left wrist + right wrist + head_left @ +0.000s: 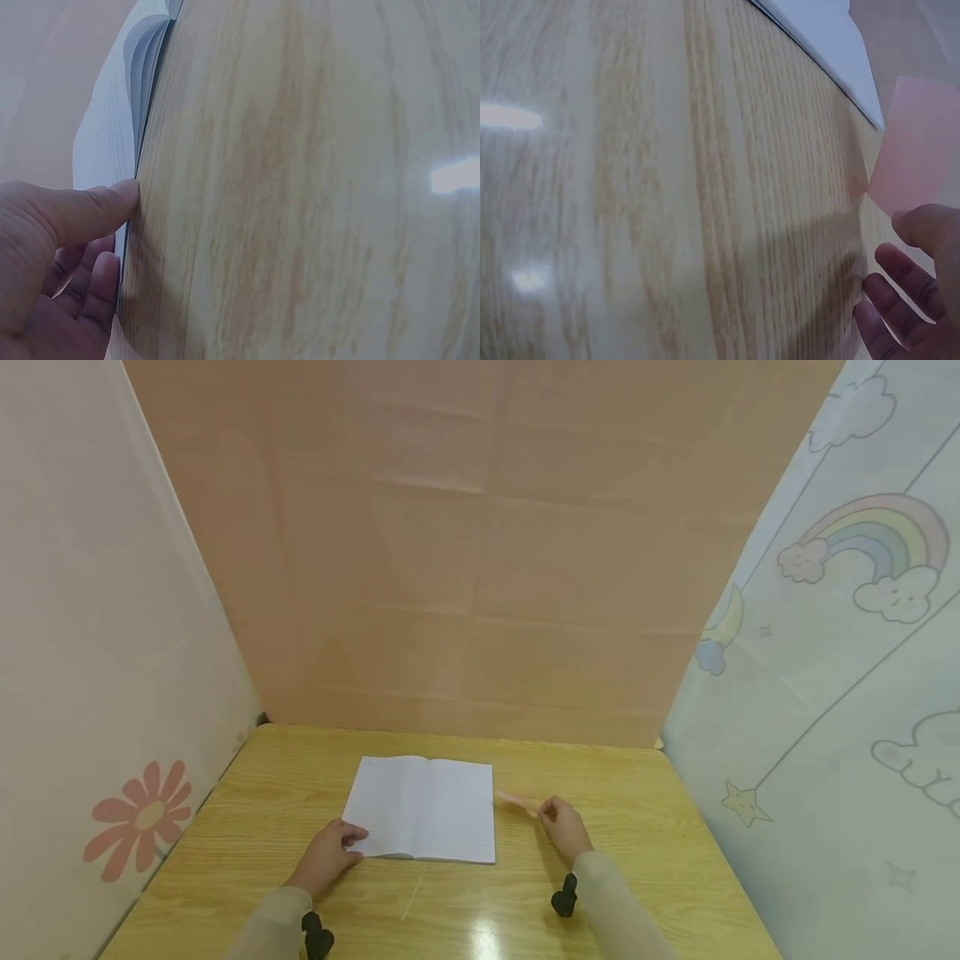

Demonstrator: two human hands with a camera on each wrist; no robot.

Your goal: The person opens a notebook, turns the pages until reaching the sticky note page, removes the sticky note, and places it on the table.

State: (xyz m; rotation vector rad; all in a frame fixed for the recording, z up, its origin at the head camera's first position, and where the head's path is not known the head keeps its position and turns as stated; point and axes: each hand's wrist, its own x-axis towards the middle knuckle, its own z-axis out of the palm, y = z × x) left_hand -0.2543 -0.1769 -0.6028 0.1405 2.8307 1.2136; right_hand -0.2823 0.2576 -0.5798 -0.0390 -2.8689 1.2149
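An open notebook (pixel 457 810) with white lined pages lies on the wooden table. At its lower left corner, my left hand (pixel 330 857) grips the edge, the fingers curled there. In the left wrist view, the thumb (pixel 112 201) touches the edge of the notebook (pixel 105 135), whose page ends fan up slightly. To the right of the notebook, my right hand (pixel 566 828) pinches a small pink slip of paper (pixel 516 799). The right wrist view shows the pink slip (pixel 915 142) standing tilted above the thumb, the other fingers loosely bent.
The yellow wooden table (pixel 615 860) carries a bright light reflection near its front. A plain tan sheet (pixel 480 568) hangs behind it. Printed sheets with a flower (pixel 146 818) and a rainbow (pixel 877 539) stand at left and right.
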